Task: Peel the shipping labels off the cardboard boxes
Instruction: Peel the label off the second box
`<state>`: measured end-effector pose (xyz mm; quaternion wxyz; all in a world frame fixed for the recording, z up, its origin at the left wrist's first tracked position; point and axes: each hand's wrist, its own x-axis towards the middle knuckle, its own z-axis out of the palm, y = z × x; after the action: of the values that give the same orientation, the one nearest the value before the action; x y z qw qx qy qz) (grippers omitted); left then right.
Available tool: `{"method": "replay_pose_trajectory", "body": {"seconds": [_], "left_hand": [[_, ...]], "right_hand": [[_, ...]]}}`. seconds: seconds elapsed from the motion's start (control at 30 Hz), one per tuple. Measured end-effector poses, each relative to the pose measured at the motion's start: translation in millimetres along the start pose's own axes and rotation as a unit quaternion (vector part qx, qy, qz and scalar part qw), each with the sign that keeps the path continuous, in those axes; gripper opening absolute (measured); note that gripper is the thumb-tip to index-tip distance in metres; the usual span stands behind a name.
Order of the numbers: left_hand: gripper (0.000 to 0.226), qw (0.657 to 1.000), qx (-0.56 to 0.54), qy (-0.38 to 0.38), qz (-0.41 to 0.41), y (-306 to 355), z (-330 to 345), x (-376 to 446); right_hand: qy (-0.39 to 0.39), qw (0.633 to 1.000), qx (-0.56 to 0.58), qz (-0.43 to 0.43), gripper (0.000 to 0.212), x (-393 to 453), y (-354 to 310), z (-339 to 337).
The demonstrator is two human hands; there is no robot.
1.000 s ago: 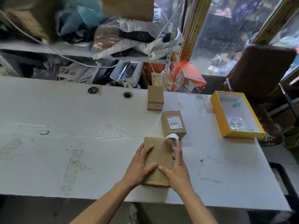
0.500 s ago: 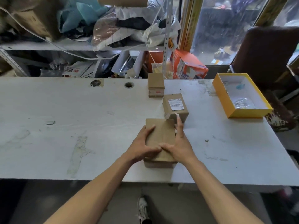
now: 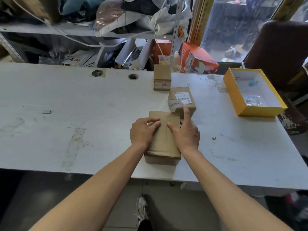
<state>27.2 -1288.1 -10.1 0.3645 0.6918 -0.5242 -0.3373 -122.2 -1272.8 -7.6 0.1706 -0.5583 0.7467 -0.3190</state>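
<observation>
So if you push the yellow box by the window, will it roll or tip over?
Probably neither. The yellow box is low, wide and flat-bottomed, so on the white table it would likely slide. It looks light: an open tray with only a few small bits inside. Its thin walls may flex if squeezed.

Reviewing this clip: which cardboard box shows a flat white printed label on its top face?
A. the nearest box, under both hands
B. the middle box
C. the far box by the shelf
B: the middle box carries a white printed label on its top, while the nearest box and far box show bare cardboard tops.
</observation>
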Motion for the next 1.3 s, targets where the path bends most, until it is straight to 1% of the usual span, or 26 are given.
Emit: {"method": "replay_pose_trajectory", "body": {"seconds": [0.03, 0.07, 0.13, 0.17, 0.2, 0.23, 0.27, 0.3, 0.37, 0.43, 0.53, 0.57, 0.63, 0.7, 0.77, 0.87, 0.9, 0.93, 1.0, 1.03, 1.07, 1.13, 1.17, 1.2, 1.23, 1.3], "left_hand": [[0.026, 1.0, -0.005, -0.022, 0.011, -1.6, -0.4, -0.8], [0.04, 0.998, -0.007, -0.062, 0.029, -3.5, -2.1, -3.5], [0.083, 0.984, 0.005, -0.17, 0.058, -8.0, -6.3, -14.4], [0.102, 0.976, 0.019, -0.21, 0.063, -10.3, -7.1, -20.4], [0.114, 0.971, 0.029, -0.23, 0.064, -12.4, -7.4, -24.7], [0.12, 0.97, 0.031, -0.231, 0.062, -14.5, -7.7, -27.2], [0.119, 0.973, 0.027, -0.219, 0.059, -16.2, -7.3, -28.1], [0.113, 0.978, 0.019, -0.2, 0.058, -17.1, -7.2, -27.3], [0.092, 0.985, -0.004, -0.162, 0.056, -16.1, -7.6, -20.7], [0.068, 0.99, -0.003, -0.13, 0.06, -14.8, -9.6, -12.8], [0.042, 0.994, 0.016, -0.092, 0.048, -11.7, -10.2, -7.0], [0.036, 0.996, 0.018, -0.081, 0.042, -10.0, -9.4, -6.8], [0.03, 0.996, 0.035, -0.068, 0.049, -8.0, -7.4, -7.6], [0.034, 0.992, 0.051, -0.088, 0.077, -11.5, -7.9, -8.4], [0.044, 0.984, 0.02, -0.149, 0.091, -18.5, -13.3, -9.4], [0.069, 0.957, -0.112, -0.265, 0.044, -25.6, -28.4, -12.5], [0.08, 0.95, -0.112, -0.291, 0.033, -23.2, -34.6, -13.1], [0.089, 0.946, -0.083, -0.311, 0.034, -19.6, -39.9, -13.5], [0.095, 0.942, 0.023, -0.332, 0.049, -7.3, -47.8, -18.5], [0.091, 0.939, 0.082, -0.329, 0.056, -0.4, -50.9, -24.1], [0.081, 0.938, 0.139, -0.313, 0.059, 6.9, -54.0, -32.7], [0.053, 0.937, 0.238, -0.246, 0.069, 17.3, -60.8, -54.8], [0.039, 0.942, 0.257, -0.202, 0.08, 21.1, -64.6, -66.1], [0.03, 0.952, 0.242, -0.167, 0.086, 24.0, -68.3, -77.2], [0.027, 0.967, 0.195, -0.137, 0.087, 26.8, -72.7, -87.8], [0.026, 0.991, 0.068, -0.101, 0.06, 31.9, -82.2, -108.4]], "right_hand": [[-0.005, 1.0, -0.012, 0.006, 0.083, 4.2, -1.2, 0.6], [-0.014, 1.0, -0.02, 0.015, 0.084, 8.0, -2.7, 1.2], [-0.032, 0.999, -0.023, 0.028, 0.087, 14.7, -6.3, 1.5], [-0.038, 0.999, -0.018, 0.031, 0.091, 16.9, -7.2, 0.9], [-0.045, 0.998, -0.009, 0.033, 0.096, 18.2, -6.6, 0.5], [-0.055, 0.998, 0.006, 0.035, 0.102, 17.7, -5.4, -0.7], [-0.069, 0.997, 0.023, 0.035, 0.107, 15.3, -2.5, -1.9], [-0.082, 0.995, 0.044, 0.03, 0.111, 11.5, 0.9, -4.0], [-0.108, 0.989, 0.104, 0.014, 0.117, 1.4, 8.2, -10.5], [-0.145, 0.975, 0.167, -0.005, 0.123, -10.1, 14.6, -17.5], [-0.218, 0.956, 0.196, -0.017, 0.134, -24.6, 17.7, -23.3], [-0.225, 0.955, 0.193, -0.017, 0.138, -26.2, 16.8, -23.2], [-0.211, 0.963, 0.166, -0.021, 0.143, -25.1, 12.6, -20.8], [-0.178, 0.976, 0.126, -0.022, 0.142, -19.4, 4.9, -18.4], [-0.148, 0.985, 0.091, -0.008, 0.137, -11.6, -4.0, -17.7], [-0.116, 0.992, 0.046, 0.015, 0.125, -1.5, -12.4, -18.6], [-0.101, 0.995, 0.024, 0.007, 0.119, -0.4, -14.1, -19.9], [-0.081, 0.997, 0.001, -0.011, 0.11, -0.9, -15.3, -21.3], [-0.019, 0.998, -0.024, -0.056, 0.082, -5.9, -19.8, -27.6], [0.009, 0.998, -0.008, -0.066, 0.064, -10.0, -23.5, -33.1], [0.023, 0.997, 0.028, -0.064, 0.045, -15.6, -27.1, -40.0], [-0.002, 0.992, 0.122, -0.04, 0.015, -32.6, -34.0, -56.1], [-0.027, 0.986, 0.163, -0.019, 0.008, -43.3, -38.3, -65.0], [-0.052, 0.979, 0.196, 0.009, 0.009, -54.9, -41.8, -73.7], [-0.072, 0.97, 0.227, 0.043, 0.012, -66.0, -44.7, -81.5], [-0.093, 0.947, 0.289, 0.103, 0.015, -86.2, -49.3, -94.6]]}}
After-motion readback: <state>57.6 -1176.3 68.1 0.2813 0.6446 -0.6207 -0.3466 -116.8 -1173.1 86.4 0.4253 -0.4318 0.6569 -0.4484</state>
